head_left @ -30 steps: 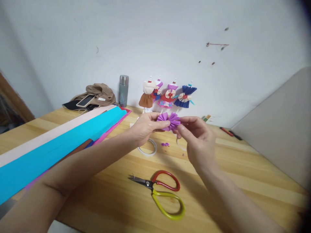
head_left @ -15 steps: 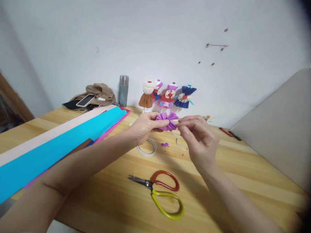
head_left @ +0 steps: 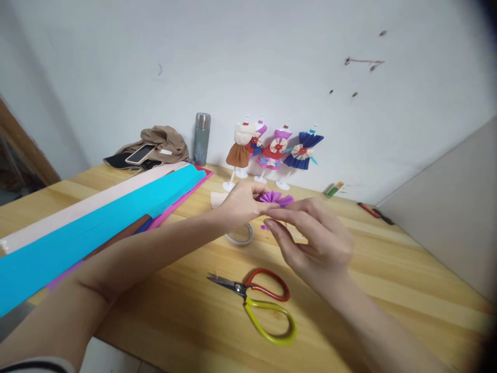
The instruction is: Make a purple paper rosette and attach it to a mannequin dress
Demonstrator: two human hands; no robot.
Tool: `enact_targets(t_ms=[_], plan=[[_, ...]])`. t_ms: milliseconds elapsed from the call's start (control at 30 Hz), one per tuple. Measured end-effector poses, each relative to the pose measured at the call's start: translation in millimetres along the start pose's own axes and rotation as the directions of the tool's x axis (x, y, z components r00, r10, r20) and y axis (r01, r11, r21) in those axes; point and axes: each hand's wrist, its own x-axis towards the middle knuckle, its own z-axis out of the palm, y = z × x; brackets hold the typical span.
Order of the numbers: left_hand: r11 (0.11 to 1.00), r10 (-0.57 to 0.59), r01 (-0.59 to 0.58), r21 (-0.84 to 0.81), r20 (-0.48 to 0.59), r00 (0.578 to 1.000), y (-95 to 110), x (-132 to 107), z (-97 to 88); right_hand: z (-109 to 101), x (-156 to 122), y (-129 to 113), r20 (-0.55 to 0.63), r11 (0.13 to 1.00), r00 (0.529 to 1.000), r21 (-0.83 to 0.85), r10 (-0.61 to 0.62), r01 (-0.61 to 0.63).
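A purple pleated paper flower [head_left: 276,198] is in my left hand [head_left: 245,203], whose thumb lies across its lower edge and hides part of it. My right hand [head_left: 316,235] is close beside it, index fingertip by the left thumb. The right thumb is a little apart from the index finger, and I see nothing between them. Below the hands lies a roll of white tape [head_left: 239,242], partly covered by my left hand. Small purple scraps [head_left: 264,227] are on the table near it. Scissors [head_left: 248,298] with one red and one yellow-green handle rest nearest me.
Long coloured crepe paper strips [head_left: 97,225] cover the table's left side. Behind them are a brown cloth [head_left: 169,142], a phone [head_left: 140,154] and a flask [head_left: 202,140]. Several small dress stands [head_left: 277,150] line the wall. A red-and-black tool [head_left: 375,212] lies right.
The right fingers have shifted left to the left thumb, and their pinch has loosened. The flower has tipped, so less of its face shows. The camera view has shifted slightly.
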Motion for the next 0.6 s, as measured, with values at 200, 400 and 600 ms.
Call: enact_targets(t_ms=[200, 400, 600], plan=[[0.997, -0.079, 0.079, -0.017, -0.017, 0.997, -4, -1, 5.4, 4, -3, -1, 0.025, 0.999, 0.999, -0.01, -0.049, 0.049], [0.991, -0.108, 0.108, -0.074, 0.008, 0.994, -16, -4, 7.1, 6, -4, 2, 0.039, 0.997, 0.998, -0.04, -0.057, 0.059], [0.995, -0.078, 0.079, -0.065, 0.014, 0.997, -26, -1, 7.0, 4, -1, -1, 0.11, 0.997, 0.993, -0.062, -0.031, 0.038]])
